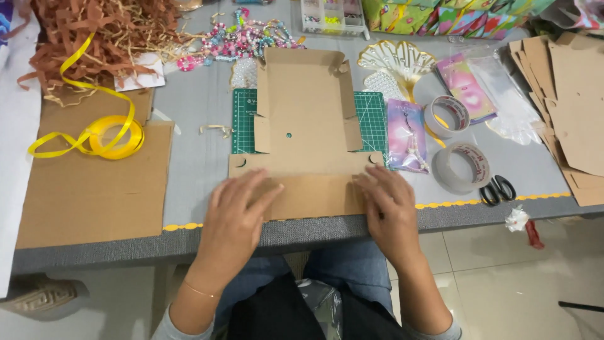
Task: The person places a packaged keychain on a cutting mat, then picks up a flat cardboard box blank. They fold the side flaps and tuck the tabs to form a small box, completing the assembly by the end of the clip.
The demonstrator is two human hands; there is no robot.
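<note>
Grey table (195, 157) near edge: left hand (236, 211), fingers (255, 189) spread flat, presses the cardboard box blank's (306, 126) front flap; right hand (391, 204), fingers together, flattens the flap's right end, tape rolls (462, 167) beside.

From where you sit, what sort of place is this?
Probably a home craft or gift-packing table. Both hands, left and right, press flat on an unfolded cardboard box over a green cutting mat, with yellow ribbon, tape rolls and beads around.
</note>
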